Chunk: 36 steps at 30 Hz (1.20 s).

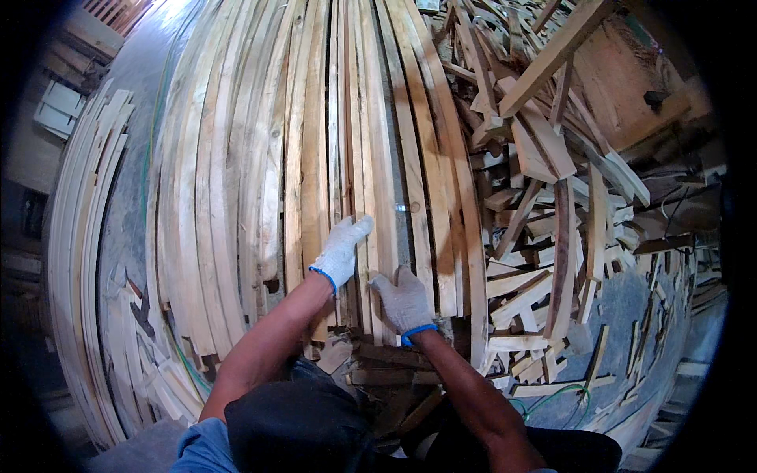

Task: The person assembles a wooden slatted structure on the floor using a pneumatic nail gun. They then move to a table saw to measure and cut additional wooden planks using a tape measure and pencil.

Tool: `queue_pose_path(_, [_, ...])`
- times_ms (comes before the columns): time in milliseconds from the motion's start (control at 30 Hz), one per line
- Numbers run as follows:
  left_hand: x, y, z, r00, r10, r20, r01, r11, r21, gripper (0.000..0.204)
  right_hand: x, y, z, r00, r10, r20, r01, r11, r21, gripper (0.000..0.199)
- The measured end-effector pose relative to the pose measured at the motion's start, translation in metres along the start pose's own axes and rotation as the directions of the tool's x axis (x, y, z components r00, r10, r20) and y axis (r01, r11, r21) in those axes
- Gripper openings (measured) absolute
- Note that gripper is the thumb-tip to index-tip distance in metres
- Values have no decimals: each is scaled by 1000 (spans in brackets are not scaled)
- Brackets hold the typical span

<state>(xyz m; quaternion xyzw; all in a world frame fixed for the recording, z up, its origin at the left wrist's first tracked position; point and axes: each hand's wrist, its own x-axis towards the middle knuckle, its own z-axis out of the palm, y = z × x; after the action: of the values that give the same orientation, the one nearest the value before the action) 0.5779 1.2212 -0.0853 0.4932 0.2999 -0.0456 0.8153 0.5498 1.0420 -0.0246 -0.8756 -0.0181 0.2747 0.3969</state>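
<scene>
Long pale wooden boards (260,158) lie side by side in front of me, running away toward the far end. My left hand (344,248), in a white knit glove with a blue cuff, is closed over a narrow wooden strip (356,173) near the middle of the row. Lower and to its right, my right hand (404,299) wears a matching glove. Its thumb and fingers straddle a wooden board (382,213) close to the near end. The fingertips of both hands are partly hidden against the wood.
A heap of wood offcuts (536,292) spreads along the right, with a thick beam (556,59) slanting above it. At far left lies another stack of long strips (87,197). A green hose (146,169) runs along the grey floor (134,158) between the stacks.
</scene>
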Motion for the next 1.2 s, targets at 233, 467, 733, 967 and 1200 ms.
queue_pose_path(233, [-2, 4, -1, 998, -43, 45, 48, 992, -116, 62, -2, 8, 4, 994, -60, -95, 57, 998, -32, 60])
queue_pose_path(467, [-1, 6, 2, 996, 91, 21, -93, 978, 188, 53, -7, 4, 14, 1000, -23, 21, 25, 995, -96, 84])
queue_pose_path(733, [-5, 11, 25, 994, 24, -109, 30, 881, 473, 58, -6, -6, 30, 994, 93, -56, -103, 973, -209, 113])
queue_pose_path(967, [-22, 37, 56, 999, -25, -42, 43, 846, 532, 60, -11, -13, 11, 965, 242, -97, -251, 963, -98, 85])
queue_pose_path(1200, [-56, 98, 49, 911, 249, 328, -403, 703, 586, 80, -74, -52, -71, 982, 121, 148, -165, 927, 336, 58])
